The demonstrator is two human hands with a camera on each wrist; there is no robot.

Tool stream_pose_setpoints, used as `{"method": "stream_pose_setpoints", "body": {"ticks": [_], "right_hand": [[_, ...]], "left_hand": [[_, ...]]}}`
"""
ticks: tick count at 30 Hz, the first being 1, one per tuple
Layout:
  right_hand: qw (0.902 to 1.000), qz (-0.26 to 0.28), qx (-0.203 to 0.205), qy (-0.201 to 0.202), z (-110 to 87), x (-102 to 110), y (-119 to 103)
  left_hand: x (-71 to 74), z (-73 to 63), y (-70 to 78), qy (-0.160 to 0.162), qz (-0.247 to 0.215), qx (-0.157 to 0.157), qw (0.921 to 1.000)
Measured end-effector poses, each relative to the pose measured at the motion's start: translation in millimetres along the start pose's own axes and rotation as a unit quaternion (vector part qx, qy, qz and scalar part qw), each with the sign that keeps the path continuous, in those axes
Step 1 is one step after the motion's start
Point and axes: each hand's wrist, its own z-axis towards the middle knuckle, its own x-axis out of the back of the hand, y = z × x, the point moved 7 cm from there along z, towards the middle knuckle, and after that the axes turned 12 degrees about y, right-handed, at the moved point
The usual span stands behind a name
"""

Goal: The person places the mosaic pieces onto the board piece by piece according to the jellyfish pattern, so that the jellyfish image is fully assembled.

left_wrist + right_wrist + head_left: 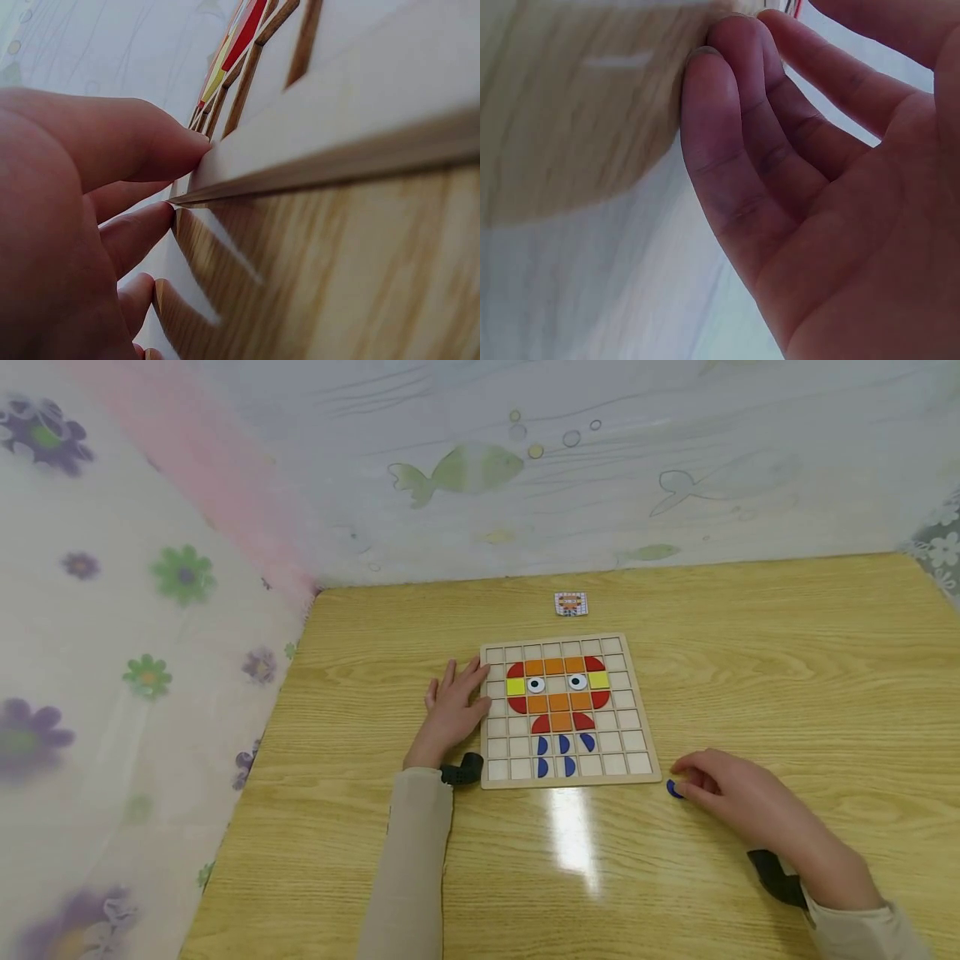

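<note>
A wooden grid board (645, 752) lies on the table with coloured pieces in its cells. My left hand (453, 714) rests at its left side with fingers spread, thumb (161, 146) and fingertips against the frame. Off the board's lower right corner, my right hand (738, 789) pinches a blue half-circle piece (673, 789) at thumb and fingertip, low over the tabletop. In the right wrist view that piece is hidden; the curled fingers (712, 112) are close to the wood. Several blue half-circles (564, 744) sit in the two lowest rows, beneath orange squares (559, 702) and red quarter-circles (593, 665).
Two eye discs (577, 682) and yellow squares (597, 680) are also on the board. Behind it lies a small picture card (572, 603) showing a similar pattern. A fish-printed covering (480, 527) hangs along the far edge of the wooden table (750, 652), and a flowered one (150, 760) along the left.
</note>
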Motion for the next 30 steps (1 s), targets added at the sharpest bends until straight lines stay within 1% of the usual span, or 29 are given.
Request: {"method": "stream_pose_setpoints", "body": {"ticks": [13,20,30], "right_hand": [[0.9996,-0.017,-0.02,-0.004,3.7,-6.9,-8.5],[0.9993,-0.029,-0.019,-0.011,6.2,-10.1,-9.9],[0.9984,-0.054,-0.014,0.005,8.5,-9.3,-12.4]], "left_hand": [[0.2,-0.4,-0.5,0.001,-0.003,0.001,1.0],[0.3,-0.4,0.4,0.0,-0.001,0.0,1.0],[-0.1,0.1,-0.4,0.002,0.0,0.001,1.0]]}}
